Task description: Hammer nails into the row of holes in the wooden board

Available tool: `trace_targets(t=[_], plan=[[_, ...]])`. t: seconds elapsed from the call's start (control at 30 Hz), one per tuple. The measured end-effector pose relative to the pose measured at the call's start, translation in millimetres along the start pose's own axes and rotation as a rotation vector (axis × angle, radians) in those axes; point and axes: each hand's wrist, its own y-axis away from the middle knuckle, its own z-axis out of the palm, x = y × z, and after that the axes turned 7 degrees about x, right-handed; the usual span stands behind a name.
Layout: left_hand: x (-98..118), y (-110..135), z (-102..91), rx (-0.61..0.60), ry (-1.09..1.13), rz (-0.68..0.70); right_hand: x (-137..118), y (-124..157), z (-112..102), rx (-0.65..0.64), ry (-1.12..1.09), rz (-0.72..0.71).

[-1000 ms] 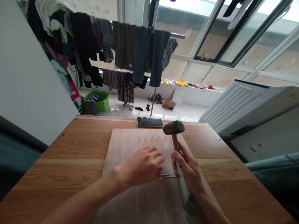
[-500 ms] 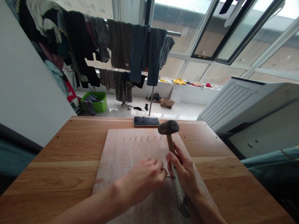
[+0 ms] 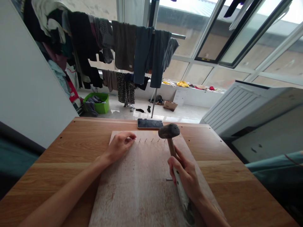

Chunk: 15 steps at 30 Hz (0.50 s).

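Observation:
A pale wooden board (image 3: pixel 142 189) lies on a brown wooden table (image 3: pixel 78 148). A row of several small nails (image 3: pixel 151 139) stands near the board's far edge. My left hand (image 3: pixel 120 144) reaches to the left end of that row, fingers pinched together; a nail between them is too small to confirm. My right hand (image 3: pixel 187 179) grips the wooden handle of a hammer (image 3: pixel 169 131), whose dark head hovers over the row's right end. A loose nail (image 3: pixel 169 179) lies on the board beside my right hand.
A dark phone (image 3: pixel 150 123) lies flat at the table's far edge. Beyond stand a clothes rack with hanging garments (image 3: pixel 132 53), a green basket (image 3: pixel 98 102), windows, and white panels (image 3: pixel 248 107) at the right. A white wall (image 3: pixel 28 88) rises at the left.
My left hand has left the loose nails beside my right hand and moved forward and left to the row's left end. One loose nail remains there. The hammer has barely moved.

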Motion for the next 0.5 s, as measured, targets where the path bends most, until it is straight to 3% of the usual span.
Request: trace_targets(t=[0.13,0.37,0.5], plan=[[2.6,-0.4,-0.8,-0.013,-0.038,0.054,-8.4,3.1,6.0,-0.076,0.015,0.030],[0.3,0.0,1.3,-0.001,0.016,0.018,-22.3,1.3,31.2,-0.311,0.022,0.033],[4.0,-0.7,1.3,0.012,0.003,0.027,-20.3,-1.5,45.4,-0.352,0.056,0.013]])
